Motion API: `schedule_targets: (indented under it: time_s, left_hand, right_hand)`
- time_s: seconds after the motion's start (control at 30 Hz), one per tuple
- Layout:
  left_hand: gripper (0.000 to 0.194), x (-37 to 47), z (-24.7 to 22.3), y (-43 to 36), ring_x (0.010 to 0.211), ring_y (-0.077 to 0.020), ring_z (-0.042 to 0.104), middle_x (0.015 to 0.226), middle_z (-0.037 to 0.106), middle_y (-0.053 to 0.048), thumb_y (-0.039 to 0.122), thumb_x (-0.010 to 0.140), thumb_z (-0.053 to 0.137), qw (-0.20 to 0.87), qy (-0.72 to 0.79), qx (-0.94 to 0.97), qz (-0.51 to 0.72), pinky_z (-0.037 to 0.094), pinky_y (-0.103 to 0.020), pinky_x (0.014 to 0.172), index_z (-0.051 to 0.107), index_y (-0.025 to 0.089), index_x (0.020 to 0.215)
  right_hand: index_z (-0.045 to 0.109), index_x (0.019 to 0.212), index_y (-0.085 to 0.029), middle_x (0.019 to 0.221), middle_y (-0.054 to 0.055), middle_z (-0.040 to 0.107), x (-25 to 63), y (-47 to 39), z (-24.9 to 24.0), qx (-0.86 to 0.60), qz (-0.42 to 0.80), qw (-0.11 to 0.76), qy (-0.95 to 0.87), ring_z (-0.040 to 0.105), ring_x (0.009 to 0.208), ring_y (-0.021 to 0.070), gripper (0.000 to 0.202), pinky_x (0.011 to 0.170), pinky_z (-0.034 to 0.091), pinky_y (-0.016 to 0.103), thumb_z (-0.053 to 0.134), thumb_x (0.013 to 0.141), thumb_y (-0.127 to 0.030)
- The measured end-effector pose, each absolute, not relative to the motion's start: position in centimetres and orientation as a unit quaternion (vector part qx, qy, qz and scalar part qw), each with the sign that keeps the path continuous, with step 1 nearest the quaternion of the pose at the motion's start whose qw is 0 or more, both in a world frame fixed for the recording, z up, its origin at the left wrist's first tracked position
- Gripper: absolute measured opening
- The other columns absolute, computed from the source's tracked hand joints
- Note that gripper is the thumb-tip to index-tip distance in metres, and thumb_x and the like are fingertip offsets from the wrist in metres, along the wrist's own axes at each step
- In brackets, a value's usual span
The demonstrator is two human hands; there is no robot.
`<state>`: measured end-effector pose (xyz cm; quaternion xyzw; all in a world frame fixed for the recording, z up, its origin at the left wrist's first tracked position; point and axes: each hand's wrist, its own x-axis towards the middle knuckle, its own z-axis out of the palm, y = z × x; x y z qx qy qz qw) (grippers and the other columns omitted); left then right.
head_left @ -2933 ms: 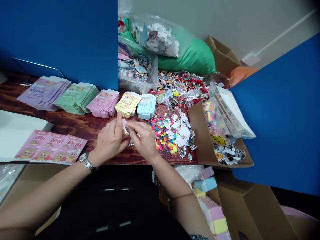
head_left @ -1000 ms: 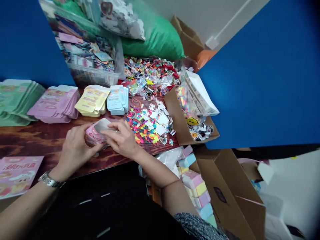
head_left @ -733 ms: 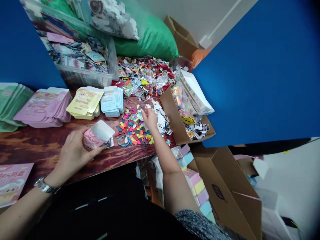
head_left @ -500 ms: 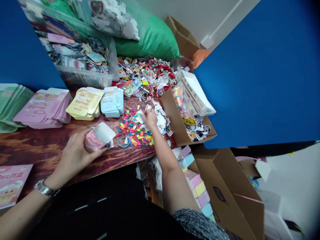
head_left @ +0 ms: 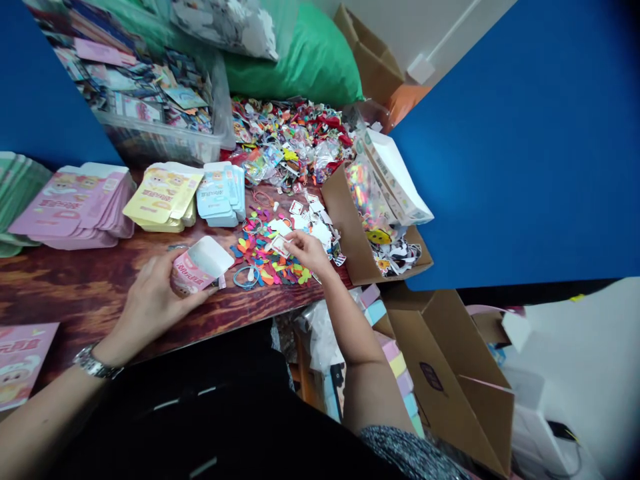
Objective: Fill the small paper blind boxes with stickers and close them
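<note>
My left hand (head_left: 157, 287) is closed around a small pink carton (head_left: 194, 270), its top open and facing up to the right. A bit of something printed shows beneath the carton by my fingertips. With finger and thumb, my right hand (head_left: 307, 252) pinches a small white card (head_left: 281, 246) with a printed border. It hovers over a heap of bright balloons (head_left: 273, 267), which lies beside a scatter of white cards and stickers (head_left: 320, 230). A light blue band (head_left: 246, 277) rests at the heap's left edge.
Flat carton stacks in pink (head_left: 75, 207), yellow (head_left: 164, 199) and blue (head_left: 220, 193) line the back left. Behind are a clear bin (head_left: 165, 133) of packets and a pile of trinkets (head_left: 295, 140). A cardboard box (head_left: 350, 233) stands right; a larger one (head_left: 450, 373) sits below the table.
My right hand has drawn back left and down from the white cards, now with a card in its pinch. My left hand still holds the pink carton. The view has shifted slightly.
</note>
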<state>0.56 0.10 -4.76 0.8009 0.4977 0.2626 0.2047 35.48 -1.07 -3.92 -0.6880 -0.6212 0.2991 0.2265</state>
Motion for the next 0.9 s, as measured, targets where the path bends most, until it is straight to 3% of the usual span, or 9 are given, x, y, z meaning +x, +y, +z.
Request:
schedule_targets:
  time_s: [0.13, 0.27, 0.4, 0.53, 0.6, 0.77, 0.83, 0.9]
  left_hand:
    - [0.085, 0.9, -4.5, 0.1, 0.108, -0.0379, 0.065, 0.118, 0.067, -0.020, 0.077, 0.085, 0.054, 0.202, 0.489, 0.807, 0.262, 0.054, -0.049, 0.093, 0.054, 0.009, 0.137]
    - [0.086, 1.3, -4.5, 0.0, 0.108, -0.0377, 0.064, 0.119, 0.066, -0.021, 0.077, 0.087, 0.052, 0.193, 0.474, 0.817, 0.263, 0.053, -0.048, 0.094, 0.054, 0.007, 0.137]
    - [0.082, 1.7, -5.0, 0.2, 0.110, -0.0380, 0.061, 0.123, 0.064, -0.023, 0.069, 0.091, 0.053, 0.165, 0.460, 0.835, 0.252, 0.051, -0.049, 0.096, 0.050, 0.006, 0.142]
    - [0.072, 2.8, -5.9, 0.5, 0.111, -0.0381, 0.059, 0.121, 0.063, -0.022, 0.057, 0.092, 0.055, 0.139, 0.449, 0.849, 0.240, 0.050, -0.048, 0.097, 0.049, 0.007, 0.143]
    - [0.068, 3.4, -6.2, 0.3, 0.113, -0.0385, 0.059, 0.122, 0.063, -0.021, 0.053, 0.092, 0.055, 0.130, 0.449, 0.850, 0.243, 0.049, -0.048, 0.098, 0.049, 0.009, 0.143]
    - [0.064, 4.1, -6.3, -1.0, 0.115, -0.0383, 0.059, 0.124, 0.063, -0.019, 0.040, 0.092, 0.058, 0.112, 0.428, 0.863, 0.244, 0.049, -0.050, 0.098, 0.044, 0.014, 0.148]
    - [0.065, 3.7, -6.5, -1.2, 0.115, -0.0381, 0.060, 0.126, 0.063, -0.019, 0.039, 0.091, 0.059, 0.117, 0.423, 0.864, 0.247, 0.049, -0.051, 0.099, 0.043, 0.014, 0.149]
    - [0.065, 3.0, -6.7, -1.1, 0.114, -0.0386, 0.060, 0.126, 0.063, -0.021, 0.043, 0.091, 0.059, 0.129, 0.435, 0.855, 0.252, 0.050, -0.051, 0.099, 0.044, 0.012, 0.146]
  right_hand:
    - [0.068, 0.124, -0.021, 0.096, 0.003, 0.072, 33.5, -2.0, -3.8, -0.698, 0.226, 0.025, -0.679, 0.064, 0.085, 0.0167, 0.029, 0.075, 0.042, 0.024, 0.065, 0.099, -0.036]
    - [0.072, 0.112, -0.018, 0.111, 0.011, 0.070, 32.5, -2.0, -3.5, -0.707, 0.200, -0.007, -0.678, 0.063, 0.100, 0.0211, 0.024, 0.081, 0.042, 0.027, 0.058, 0.103, -0.035]
    - [0.072, 0.101, -0.018, 0.105, 0.008, 0.066, 33.3, -1.9, -1.5, -0.694, 0.166, 0.052, -0.699, 0.059, 0.103, 0.0192, 0.025, 0.087, 0.041, 0.025, 0.056, 0.104, -0.036]
    - [0.069, 0.094, -0.018, 0.083, 0.001, 0.063, 32.5, -1.8, 1.4, -0.650, 0.195, 0.171, -0.715, 0.056, 0.081, 0.0146, 0.026, 0.076, 0.039, 0.023, 0.055, 0.105, -0.037]
    - [0.068, 0.096, -0.017, 0.082, 0.000, 0.064, 30.8, -1.8, 2.4, -0.606, 0.219, 0.196, -0.739, 0.056, 0.077, 0.0133, 0.028, 0.073, 0.040, 0.023, 0.053, 0.105, -0.039]
    - [0.070, 0.103, -0.017, 0.101, 0.008, 0.072, 25.3, -2.3, 1.9, -0.576, 0.183, 0.074, -0.793, 0.066, 0.090, 0.0189, 0.016, 0.079, 0.047, 0.027, 0.055, 0.102, -0.024]
    - [0.068, 0.114, -0.017, 0.112, 0.009, 0.073, 24.2, -2.7, 1.1, -0.557, 0.196, 0.097, -0.801, 0.068, 0.100, 0.0191, 0.019, 0.086, 0.050, 0.028, 0.053, 0.102, -0.018]
    - [0.063, 0.128, -0.018, 0.126, 0.010, 0.071, 24.1, -2.9, 0.4, -0.521, 0.222, 0.173, -0.805, 0.068, 0.109, 0.0171, 0.027, 0.094, 0.052, 0.027, 0.053, 0.103, -0.019]
